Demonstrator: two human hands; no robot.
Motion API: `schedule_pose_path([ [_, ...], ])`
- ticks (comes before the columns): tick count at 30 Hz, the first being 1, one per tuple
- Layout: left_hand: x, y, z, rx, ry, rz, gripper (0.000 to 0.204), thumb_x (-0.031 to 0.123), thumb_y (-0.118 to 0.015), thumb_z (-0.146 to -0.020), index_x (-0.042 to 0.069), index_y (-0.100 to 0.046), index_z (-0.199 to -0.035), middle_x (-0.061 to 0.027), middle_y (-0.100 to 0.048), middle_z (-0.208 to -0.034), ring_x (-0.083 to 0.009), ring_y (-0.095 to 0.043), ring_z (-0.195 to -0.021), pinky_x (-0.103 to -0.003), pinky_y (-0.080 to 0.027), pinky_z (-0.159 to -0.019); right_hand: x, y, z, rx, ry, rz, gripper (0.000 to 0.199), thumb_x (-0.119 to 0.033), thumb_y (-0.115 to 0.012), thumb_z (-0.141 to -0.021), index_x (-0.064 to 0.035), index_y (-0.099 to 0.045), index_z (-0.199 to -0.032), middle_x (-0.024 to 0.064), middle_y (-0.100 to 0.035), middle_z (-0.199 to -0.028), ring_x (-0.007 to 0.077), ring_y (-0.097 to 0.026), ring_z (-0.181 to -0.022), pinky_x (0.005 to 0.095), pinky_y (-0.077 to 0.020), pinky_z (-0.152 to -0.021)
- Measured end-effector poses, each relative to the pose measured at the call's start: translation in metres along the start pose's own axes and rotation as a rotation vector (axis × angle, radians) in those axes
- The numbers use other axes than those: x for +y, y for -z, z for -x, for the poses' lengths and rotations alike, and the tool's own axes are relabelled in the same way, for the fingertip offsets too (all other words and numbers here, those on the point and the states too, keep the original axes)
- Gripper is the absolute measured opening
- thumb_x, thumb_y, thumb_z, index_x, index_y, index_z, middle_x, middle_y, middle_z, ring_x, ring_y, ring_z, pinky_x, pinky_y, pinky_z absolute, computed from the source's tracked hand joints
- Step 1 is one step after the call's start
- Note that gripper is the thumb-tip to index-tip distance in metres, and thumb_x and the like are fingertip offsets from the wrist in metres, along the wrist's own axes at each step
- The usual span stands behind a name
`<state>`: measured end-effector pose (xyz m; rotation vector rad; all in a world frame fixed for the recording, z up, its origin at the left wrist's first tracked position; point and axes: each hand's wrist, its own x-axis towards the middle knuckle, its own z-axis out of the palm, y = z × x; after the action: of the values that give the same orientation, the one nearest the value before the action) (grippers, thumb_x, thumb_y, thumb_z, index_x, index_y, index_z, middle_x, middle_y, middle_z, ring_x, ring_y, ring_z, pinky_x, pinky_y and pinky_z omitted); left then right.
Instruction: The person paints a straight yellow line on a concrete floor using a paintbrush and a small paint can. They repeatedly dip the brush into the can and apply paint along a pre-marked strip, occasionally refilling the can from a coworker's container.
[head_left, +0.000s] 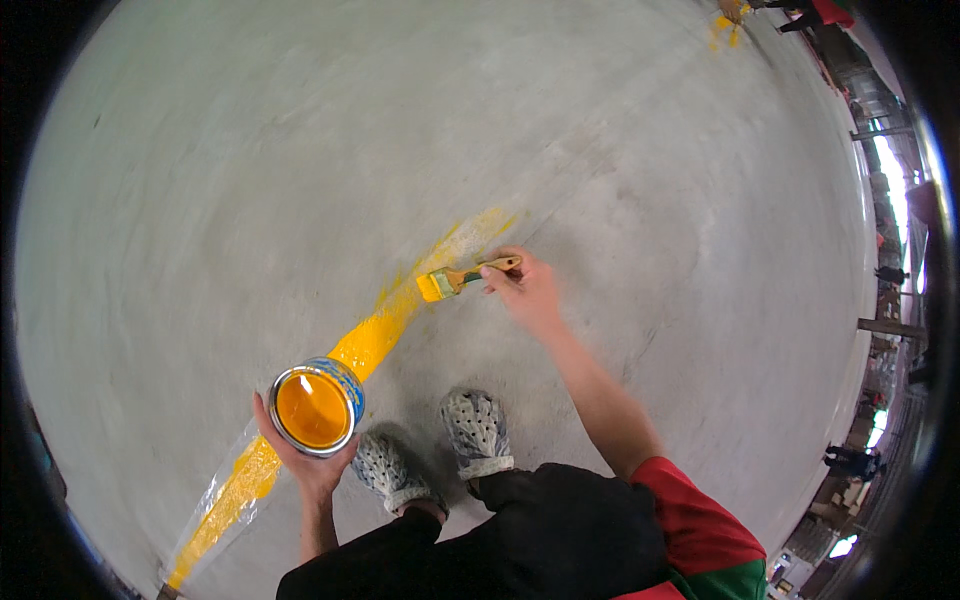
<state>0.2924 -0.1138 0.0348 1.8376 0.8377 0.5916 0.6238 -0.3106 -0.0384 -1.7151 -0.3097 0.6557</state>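
My right hand (527, 292) is closed around the wooden handle of a paintbrush (455, 281). Yellow paint coats the bristles, which point left, at the right edge of a painted stripe (372, 340) on the floor. The stripe is thick and wet lower down, thin and streaky at its upper end. In my left hand (310, 470) is a blue paint can (353, 385), gripped from below and the side. Its open top shows orange-yellow paint. The can hides part of the stripe, and whether the bristles touch the floor I cannot tell.
My feet, in grey perforated clogs (476, 430), stand right of the stripe on a grey concrete floor (300, 180). Clear plastic film (215, 500) lies along the stripe's lower part. Other yellow marks (730, 30) lie at the far upper right, beside a person. Clutter lines the right edge.
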Motion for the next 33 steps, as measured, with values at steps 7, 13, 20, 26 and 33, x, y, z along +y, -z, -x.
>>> schedule_pose_path([
  [7,0.003,0.011,-0.001,0.038,0.068,-0.057,0.132,0.025,-0.091,-0.059,0.005,-0.005,-0.157,-0.0164,-0.035,-0.148,-0.0293,-0.04,-0.137,-0.045,-0.029,-0.117,-0.052,0.148,-0.149,0.755,0.271,0.894,0.019,-0.014,-0.064,-0.09,-0.0021,-0.068,-0.104,0.0151,-0.072,-0.084,0.0251,-0.069,-0.072,0.0351,-0.0526,-0.064],
  [13,0.0,0.013,-0.011,0.088,0.078,-0.138,0.129,0.012,-0.087,-0.059,0.008,-0.004,-0.158,-0.0153,-0.039,-0.145,-0.0288,-0.043,-0.134,-0.045,-0.031,-0.115,-0.037,0.171,-0.164,0.211,0.106,0.479,0.021,-0.013,-0.071,-0.087,-0.0034,-0.069,-0.106,0.0066,-0.071,-0.08,0.0134,-0.067,-0.071,0.0299,-0.0522,-0.066],
  [20,-0.001,0.01,-0.017,0.065,0.078,-0.23,0.13,0.021,-0.087,-0.058,0.007,-0.005,-0.158,-0.0145,-0.036,-0.147,-0.0293,-0.041,-0.136,-0.047,-0.029,-0.117,-0.062,0.25,-0.208,0.837,0.356,1.028,0.017,-0.008,-0.067,-0.09,-0.0024,-0.069,-0.105,0.0136,-0.073,-0.086,0.0182,-0.068,-0.067,0.0306,-0.0529,-0.067],
  [26,-0.004,0.0,-0.025,0.074,0.14,-0.243,0.129,0.025,-0.085,-0.059,0.007,-0.004,-0.158,-0.0166,-0.034,-0.147,-0.0303,-0.039,-0.137,-0.047,-0.029,-0.117,-0.049,0.25,-0.206,0.336,0.141,0.272,0.016,-0.008,-0.067,-0.089,-0.0019,-0.068,-0.104,0.0127,-0.073,-0.085,0.0181,-0.07,-0.075,0.0314,-0.053,-0.068],
  [33,-0.006,-0.002,-0.031,0.067,0.104,-0.336,0.131,0.051,-0.086,-0.062,0.004,-0.01,-0.157,-0.0178,-0.029,-0.152,-0.0316,-0.037,-0.14,-0.049,-0.028,-0.117,-0.036,0.273,-0.215,0.95,0.281,0.835,0.017,-0.008,-0.069,-0.09,0.0005,-0.067,-0.104,0.0087,-0.072,-0.088,0.0171,-0.071,-0.075,0.0312,-0.0534,-0.068],
])
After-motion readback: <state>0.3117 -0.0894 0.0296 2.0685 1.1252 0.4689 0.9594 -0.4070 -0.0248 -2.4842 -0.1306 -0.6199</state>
